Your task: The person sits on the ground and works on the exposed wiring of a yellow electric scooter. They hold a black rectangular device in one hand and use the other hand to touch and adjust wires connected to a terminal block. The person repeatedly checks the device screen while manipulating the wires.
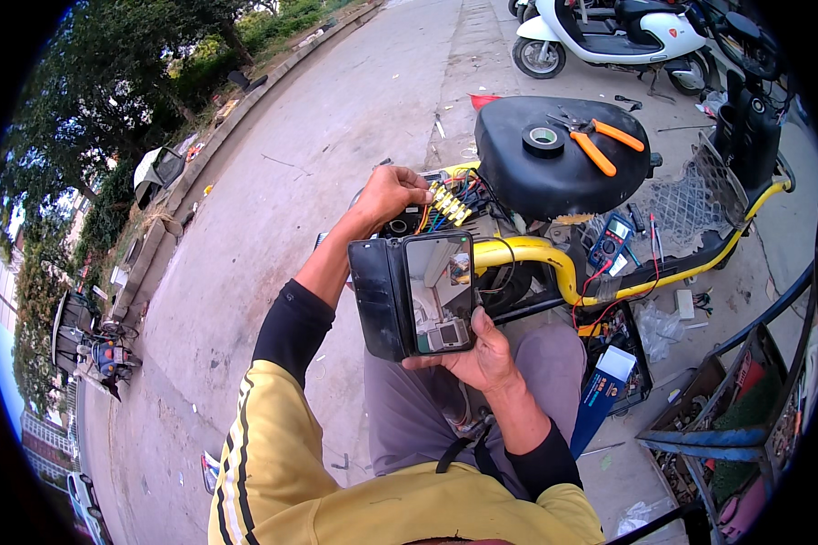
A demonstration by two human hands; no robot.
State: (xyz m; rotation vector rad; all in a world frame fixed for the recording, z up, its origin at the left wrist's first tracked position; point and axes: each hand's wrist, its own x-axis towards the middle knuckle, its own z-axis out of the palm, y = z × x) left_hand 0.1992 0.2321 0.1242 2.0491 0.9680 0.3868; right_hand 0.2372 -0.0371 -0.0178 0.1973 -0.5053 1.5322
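1. Pavement (236, 236) stretches away on my left, edged by a kerb and trees (127, 82), with a parked trike (104, 359) farther down.
2. With my left hand (400, 193) I pinch one end of a yellow terminal block (449, 203) between thumb and fingertips. Coloured wires (423, 219) run into it, so I judge the wiring partly done; I can't tell whether every screw is tight. More wires lie exposed around it, neither bundled nor covered.
3. That block sits at my left fingertips, just past the top edge of the phone (440, 291), farther from me than my right hand (489, 357).
4. My right hand grips the phone from below, thumb along its edge, the case flap (378, 300) folded out to the left. Its screen is lit.
5. Beyond the yellow frame (559, 262), the black seat (518, 186) carries a tape roll (543, 151) and orange-handled pliers (593, 154), both out of my hands.
6. Farther right lie a multimeter (613, 238), its leads (653, 272) spread out, and a metal rack (713, 438) of parts.
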